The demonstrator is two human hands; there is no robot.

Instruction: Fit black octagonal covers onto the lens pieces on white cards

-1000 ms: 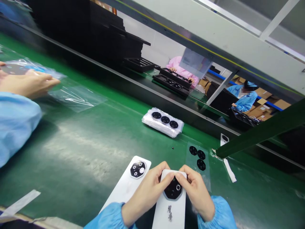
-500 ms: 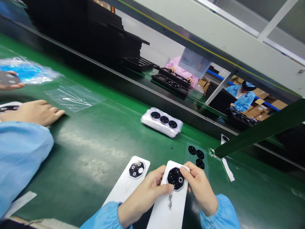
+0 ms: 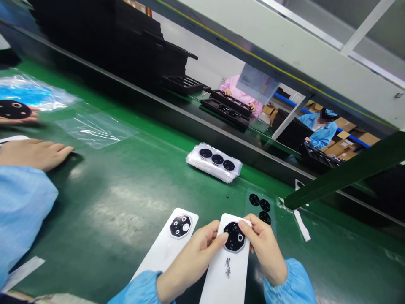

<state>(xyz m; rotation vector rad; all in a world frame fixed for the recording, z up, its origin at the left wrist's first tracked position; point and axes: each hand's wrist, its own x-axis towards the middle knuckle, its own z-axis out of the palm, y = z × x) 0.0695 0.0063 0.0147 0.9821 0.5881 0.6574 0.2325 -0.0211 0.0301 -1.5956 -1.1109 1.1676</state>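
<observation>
Both of my hands hold a white phone back cover [image 3: 223,280] that carries dark lettering. Its black octagonal camera lens plate [image 3: 234,237] faces up near the top end. My left hand [image 3: 193,250] grips the left edge, with the thumb on the plate's left side. Around the upper right corner, my right hand [image 3: 263,245] is closed, its thumb pressing the plate's upper right rim. Another white back cover [image 3: 165,249], with a camera plate fitted, lies on the bench just left, partly behind my left forearm. A clear sheet with several black round pieces [image 3: 265,205] lies beyond my right hand.
A stack of plastic-wrapped sheets [image 3: 212,166] with black discs lies mid-bench. At left, a co-worker's hand [image 3: 36,154] rests near clear bags [image 3: 98,130]; their other hand holds a black plate [image 3: 14,110]. A green post [image 3: 344,169] slants down at right, beside a white strip [image 3: 302,226].
My left thumb has slid up along the camera plate's left edge. The co-worker's dark piece now shows its black face with a ring, and their nearer hand has shifted left.
</observation>
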